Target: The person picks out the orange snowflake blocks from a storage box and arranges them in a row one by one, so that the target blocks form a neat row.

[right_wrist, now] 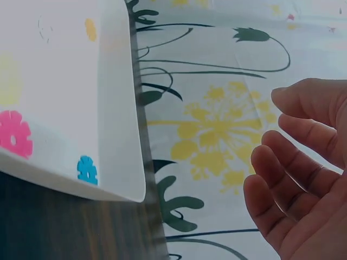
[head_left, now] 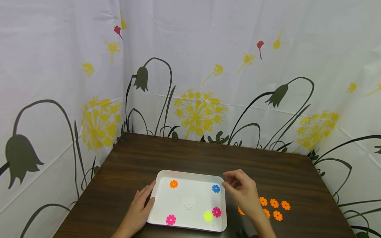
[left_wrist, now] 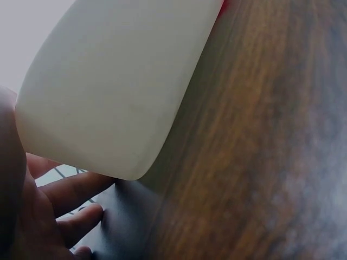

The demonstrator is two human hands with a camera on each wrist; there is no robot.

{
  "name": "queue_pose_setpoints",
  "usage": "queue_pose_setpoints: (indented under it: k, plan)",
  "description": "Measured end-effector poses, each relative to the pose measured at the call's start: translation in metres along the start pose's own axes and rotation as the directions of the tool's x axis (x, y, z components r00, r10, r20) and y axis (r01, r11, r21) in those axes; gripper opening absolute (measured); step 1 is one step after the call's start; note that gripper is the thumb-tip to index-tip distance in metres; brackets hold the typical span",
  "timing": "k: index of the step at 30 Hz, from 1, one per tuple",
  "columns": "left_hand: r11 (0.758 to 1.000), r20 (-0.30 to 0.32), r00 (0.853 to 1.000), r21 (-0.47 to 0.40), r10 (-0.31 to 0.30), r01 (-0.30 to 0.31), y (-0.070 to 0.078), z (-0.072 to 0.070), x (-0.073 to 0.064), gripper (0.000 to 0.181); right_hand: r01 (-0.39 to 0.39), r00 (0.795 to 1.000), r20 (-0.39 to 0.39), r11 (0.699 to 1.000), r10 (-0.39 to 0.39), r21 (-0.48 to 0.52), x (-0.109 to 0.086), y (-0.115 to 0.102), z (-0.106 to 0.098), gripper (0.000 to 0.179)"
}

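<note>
A shallow white tray (head_left: pixel 190 195) lies on the dark wooden table. My left hand (head_left: pixel 137 208) rests against its left edge with fingers and thumb fairly straight; in the left wrist view, fingers (left_wrist: pixel 76 192) touch the tray's white wall (left_wrist: pixel 108 97). Inside are notched plastic discs: an orange disc (head_left: pixel 174 184), a blue disc (head_left: pixel 216 188), a yellow disc (head_left: pixel 208 216), two pink discs (head_left: pixel 171 219) and two whitish discs (head_left: pixel 189 205). Just beyond the tray's right edge hovers my right hand (head_left: pixel 242 190), its fingers loosely bent, nothing between them in the right wrist view.
Several orange discs (head_left: pixel 274 203) lie on the table right of the tray, one partly hidden by the right hand. Behind the table (head_left: pixel 178 152) hangs a white curtain (head_left: pixel 190 49) printed with flowers.
</note>
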State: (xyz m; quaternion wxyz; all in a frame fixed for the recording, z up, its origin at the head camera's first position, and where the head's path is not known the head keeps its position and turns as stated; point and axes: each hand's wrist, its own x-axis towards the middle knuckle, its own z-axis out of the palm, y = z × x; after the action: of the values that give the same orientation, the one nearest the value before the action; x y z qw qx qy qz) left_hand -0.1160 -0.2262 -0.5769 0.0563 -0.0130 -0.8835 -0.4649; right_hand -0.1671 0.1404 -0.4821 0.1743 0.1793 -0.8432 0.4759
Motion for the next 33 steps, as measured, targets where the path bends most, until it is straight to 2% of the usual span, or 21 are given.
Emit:
queue_pose_setpoints:
  k: [6, 23, 33]
  plan:
    - [1.000, -0.003, 1.000, 0.006, 0.004, -0.004, 0.000, 0.000, 0.000, 0.057, 0.011, 0.999, 0.031, 1.000, -0.011, 0.003, 0.003, -0.003, 0.007, 0.034]
    - [1.000, -0.004, 1.000, 0.009, 0.006, -0.006, 0.000, 0.000, -0.001, 0.057, -0.059, 0.989, 0.135, 0.998, 0.057, 0.012, 0.016, -0.020, 0.034, 0.031]
    - [1.000, -0.021, 0.999, 0.010, 0.025, -0.024, 0.000, 0.000, -0.001, 0.056, -0.099, 0.979, 0.179, 0.995, 0.096, 0.011, 0.013, -0.018, 0.059, 0.031]
